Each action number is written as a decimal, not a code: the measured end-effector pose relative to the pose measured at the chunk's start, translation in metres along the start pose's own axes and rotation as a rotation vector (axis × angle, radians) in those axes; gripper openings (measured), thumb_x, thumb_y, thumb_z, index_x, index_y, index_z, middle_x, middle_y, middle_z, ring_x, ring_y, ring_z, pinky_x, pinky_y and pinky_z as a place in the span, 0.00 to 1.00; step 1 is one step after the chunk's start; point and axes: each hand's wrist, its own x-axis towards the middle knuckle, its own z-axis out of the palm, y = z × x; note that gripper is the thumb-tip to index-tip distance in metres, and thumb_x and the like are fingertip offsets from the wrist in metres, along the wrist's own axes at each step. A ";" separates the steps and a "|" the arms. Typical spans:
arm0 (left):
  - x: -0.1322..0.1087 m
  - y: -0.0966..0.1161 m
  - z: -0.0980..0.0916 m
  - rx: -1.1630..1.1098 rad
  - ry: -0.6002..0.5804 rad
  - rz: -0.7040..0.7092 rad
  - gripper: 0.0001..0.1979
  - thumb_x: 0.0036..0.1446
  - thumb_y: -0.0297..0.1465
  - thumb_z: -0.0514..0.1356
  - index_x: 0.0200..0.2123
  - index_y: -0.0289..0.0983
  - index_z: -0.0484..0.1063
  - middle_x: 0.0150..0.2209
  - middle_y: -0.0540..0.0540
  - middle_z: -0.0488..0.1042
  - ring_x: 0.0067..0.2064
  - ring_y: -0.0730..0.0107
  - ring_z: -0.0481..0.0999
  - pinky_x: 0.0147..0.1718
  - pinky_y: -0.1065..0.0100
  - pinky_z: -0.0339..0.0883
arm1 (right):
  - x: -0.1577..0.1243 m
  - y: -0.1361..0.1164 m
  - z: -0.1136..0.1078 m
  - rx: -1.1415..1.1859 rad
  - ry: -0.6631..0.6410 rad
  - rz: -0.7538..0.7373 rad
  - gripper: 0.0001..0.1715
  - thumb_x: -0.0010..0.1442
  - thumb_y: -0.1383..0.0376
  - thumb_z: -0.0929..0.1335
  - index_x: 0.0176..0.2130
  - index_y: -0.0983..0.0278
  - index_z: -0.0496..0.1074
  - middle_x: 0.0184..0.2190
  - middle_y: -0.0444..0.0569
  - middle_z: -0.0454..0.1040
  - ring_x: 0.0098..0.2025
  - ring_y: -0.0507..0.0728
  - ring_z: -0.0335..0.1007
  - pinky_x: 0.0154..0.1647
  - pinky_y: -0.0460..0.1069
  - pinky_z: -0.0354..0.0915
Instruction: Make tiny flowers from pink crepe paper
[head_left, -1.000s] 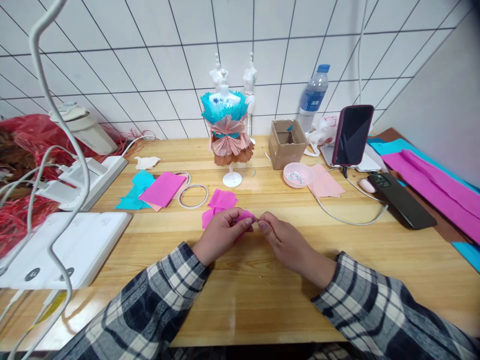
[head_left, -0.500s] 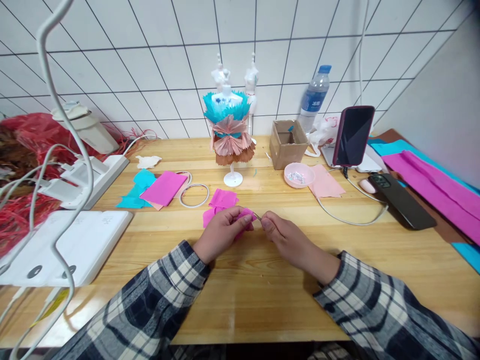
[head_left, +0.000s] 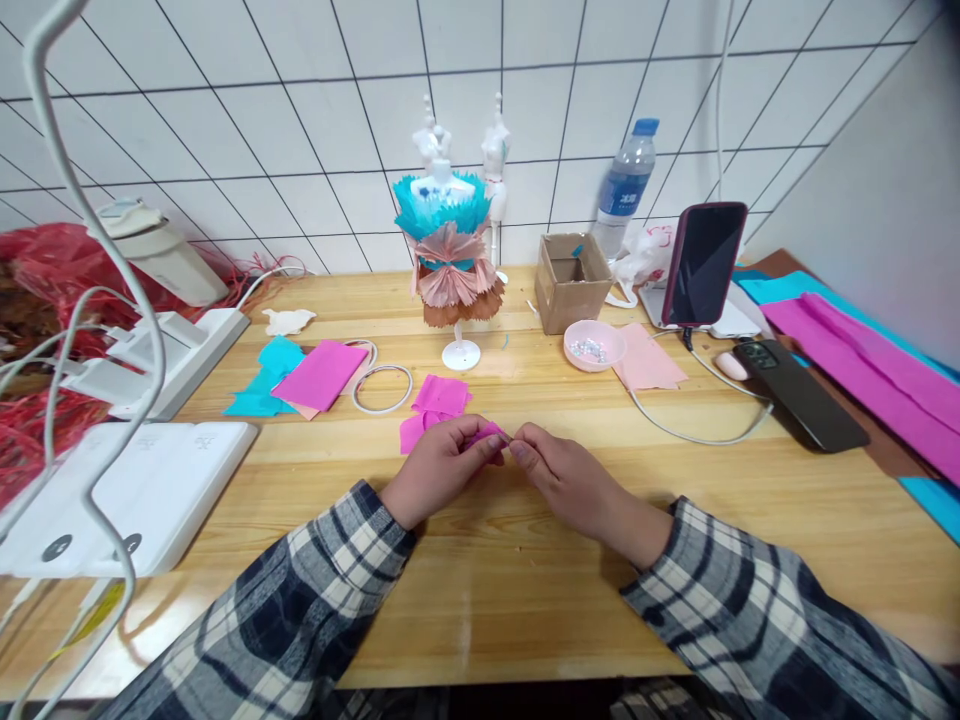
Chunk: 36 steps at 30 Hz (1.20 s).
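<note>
My left hand [head_left: 441,468] pinches a small piece of bright pink crepe paper [head_left: 489,430] between thumb and fingers. Close beside it, my right hand [head_left: 561,472] is closed in a pinch on a thin, dark, stick-like piece that reaches the paper; its kind is too small to make out. More pink paper pieces [head_left: 441,397] lie just beyond my left hand. Behind them a small white dress form [head_left: 460,354] stands upright, wearing a ruffled paper dress [head_left: 454,245] in turquoise, pale pink and brown.
A pink bowl of beads [head_left: 595,362], a cardboard box [head_left: 574,303] and a water bottle [head_left: 626,190] stand at the back right. Phones [head_left: 705,265] and cables lie further right. Folded pink paper [head_left: 322,375], a white ring [head_left: 382,408] and a power strip [head_left: 199,355] are left.
My right hand has come closer to my left, so the gap between the fingertips has narrowed and less of the thin piece shows. The view has shifted slightly.
</note>
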 end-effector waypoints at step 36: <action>0.002 -0.007 -0.001 0.017 -0.060 0.039 0.18 0.60 0.42 0.54 0.29 0.34 0.73 0.23 0.50 0.67 0.25 0.74 0.63 0.25 0.73 0.57 | -0.002 -0.001 0.005 -0.058 0.055 0.006 0.18 0.69 0.54 0.52 0.35 0.60 0.59 0.25 0.43 0.66 0.29 0.54 0.63 0.31 0.48 0.54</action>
